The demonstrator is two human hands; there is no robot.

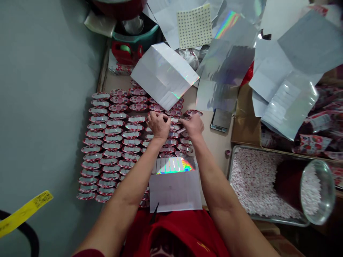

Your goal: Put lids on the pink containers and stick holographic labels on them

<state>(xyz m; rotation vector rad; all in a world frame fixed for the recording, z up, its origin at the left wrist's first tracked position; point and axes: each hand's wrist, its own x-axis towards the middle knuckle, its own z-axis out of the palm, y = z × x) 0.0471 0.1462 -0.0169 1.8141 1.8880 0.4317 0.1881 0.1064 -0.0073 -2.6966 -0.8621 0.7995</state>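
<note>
Oval-topped red and pink packs (131, 134) stand in close rows, many with a silvery strip sticker across the top. Over the rows on the right, my left hand (160, 125) is closed, its thumb and fingertips bent together beside one pack's sticker (175, 120). Facing it from the other side, my right hand (193, 125) has its fingers pinched at that pack. A narrow pale strip sticker (181, 130) slants out from under the right fingers. Near my body lies a sticker sheet (175, 191) with shiny strips at its top edge.
Loose shiny sheets (164, 75) cover the back of the table. A small scale (221, 120) sits right of my hands. Further right, a metal tray (233, 167) holds small pale pieces and a tipped container (291, 184). A cardboard box (245, 123) and wall (48, 117) bound the sides.
</note>
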